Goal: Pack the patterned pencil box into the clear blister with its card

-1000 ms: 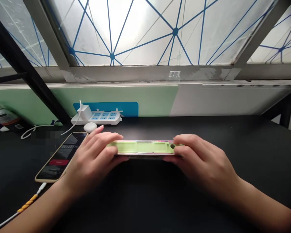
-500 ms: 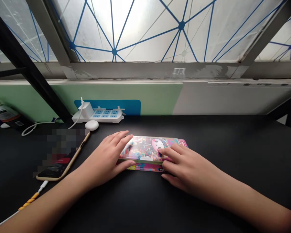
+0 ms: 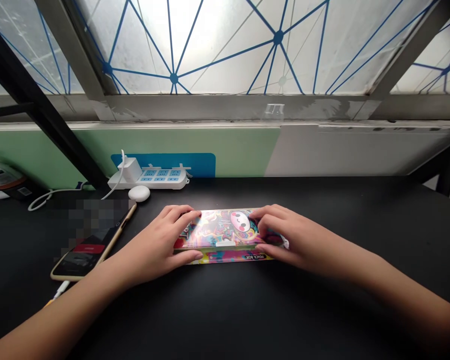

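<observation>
A colourful pencil box with a smiling cartoon face on its lid lies flat on the black desk. Along its front side runs a printed strip with the words "PENCIL BOX". My left hand grips the left end, thumb at the front edge and fingers over the lid. At the other end, my right hand has its thumb by the front edge and its curled fingers on the top, covering that corner. The lid looks closed.
To the left lies a phone with a charging cable, partly behind my left forearm. A white power strip stands against the wall, with a white rounded case before it. A bottle is at the far left.
My right hand has gone from the lid's face to the right end of the pencil box and closed around it. The box has shifted slightly left.
</observation>
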Tool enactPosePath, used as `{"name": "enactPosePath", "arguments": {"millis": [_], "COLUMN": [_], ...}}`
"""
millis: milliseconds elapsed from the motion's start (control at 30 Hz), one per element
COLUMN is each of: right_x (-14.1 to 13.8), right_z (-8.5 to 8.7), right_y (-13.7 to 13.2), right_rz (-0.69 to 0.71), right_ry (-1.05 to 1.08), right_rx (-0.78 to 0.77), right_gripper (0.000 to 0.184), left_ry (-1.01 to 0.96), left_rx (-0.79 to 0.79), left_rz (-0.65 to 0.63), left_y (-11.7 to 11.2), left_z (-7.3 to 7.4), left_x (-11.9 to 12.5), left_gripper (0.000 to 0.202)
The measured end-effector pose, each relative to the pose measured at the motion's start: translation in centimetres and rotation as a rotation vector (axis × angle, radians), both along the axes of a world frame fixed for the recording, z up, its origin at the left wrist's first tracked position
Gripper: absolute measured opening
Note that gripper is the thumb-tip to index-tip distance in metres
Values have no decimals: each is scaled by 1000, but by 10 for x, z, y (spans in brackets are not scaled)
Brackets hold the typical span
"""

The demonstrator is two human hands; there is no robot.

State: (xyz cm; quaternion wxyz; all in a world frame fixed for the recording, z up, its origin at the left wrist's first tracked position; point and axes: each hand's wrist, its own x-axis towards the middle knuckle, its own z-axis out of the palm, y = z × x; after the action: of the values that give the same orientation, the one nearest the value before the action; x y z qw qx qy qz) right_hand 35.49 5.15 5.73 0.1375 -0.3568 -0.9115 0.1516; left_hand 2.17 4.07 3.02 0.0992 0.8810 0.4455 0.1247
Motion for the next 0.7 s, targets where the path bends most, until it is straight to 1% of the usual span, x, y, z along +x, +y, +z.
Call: {"name": "enactPosePath", "arguments": {"millis": [67, 200, 233, 300, 467, 533, 700], "right_x": [5, 11, 12, 12, 11, 10, 9], "right_z": [-1, -8, -10, -13, -15, -16, -20], "right_y": [6, 15, 16, 17, 17, 17, 16], "right_rz": [-46, -121, -142, -171, -183, -163, -73], "right_ry": [12, 3, -5, -13, -13, -20, -39], "right_rx": [-63, -151, -178, -221, -186, -157, -61], "right_gripper": [26, 62, 69, 76, 78, 76, 58], "left_ry": [10, 14, 11, -4, -44, -53, -87], "left_rx": [-8, -14, -15, -19, -31, -33, 11], "left_rz": [2, 6, 5, 6, 14, 12, -11], "left_y": [0, 1, 1, 1, 1, 1, 4], "left_z": [1, 1, 1, 0, -1, -2, -4], "left_x": [-2, -2, -2, 0, 1, 0, -1], "left_gripper": [66, 66, 66, 65, 64, 64, 61]}}
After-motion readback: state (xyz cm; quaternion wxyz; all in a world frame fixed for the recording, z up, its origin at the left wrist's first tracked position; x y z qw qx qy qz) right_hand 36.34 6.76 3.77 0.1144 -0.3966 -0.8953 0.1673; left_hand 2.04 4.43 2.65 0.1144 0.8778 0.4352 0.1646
